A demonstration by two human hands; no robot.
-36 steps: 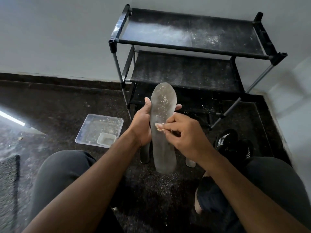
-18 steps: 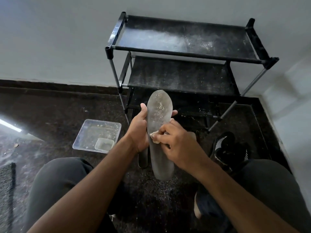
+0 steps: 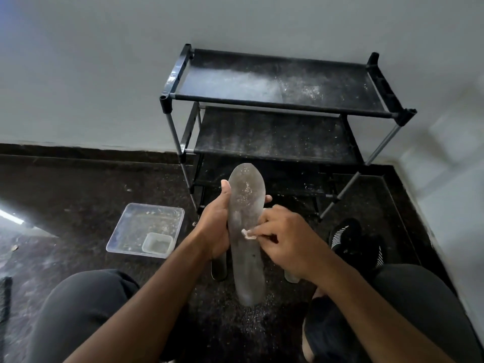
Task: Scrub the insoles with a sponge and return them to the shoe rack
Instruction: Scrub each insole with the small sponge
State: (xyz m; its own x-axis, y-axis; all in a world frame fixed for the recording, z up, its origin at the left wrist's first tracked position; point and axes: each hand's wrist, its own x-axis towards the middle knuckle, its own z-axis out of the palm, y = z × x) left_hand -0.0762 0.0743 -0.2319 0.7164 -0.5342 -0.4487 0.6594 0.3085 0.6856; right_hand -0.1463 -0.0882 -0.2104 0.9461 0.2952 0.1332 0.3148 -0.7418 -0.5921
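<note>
The sponge [image 3: 248, 233], pinched in the right hand [image 3: 288, 242], is now found lower on the insole [image 3: 246, 231], past the middle toward the heel end, where a second ago it was pressed nearer the middle. More of the speckled front half of the insole is thereby left uncovered above the fingers. The whole scene is shown lower in the view than before, with more wall seen above the shoe rack [image 3: 282, 100] and the insole's heel end brought nearer the knees.
</note>
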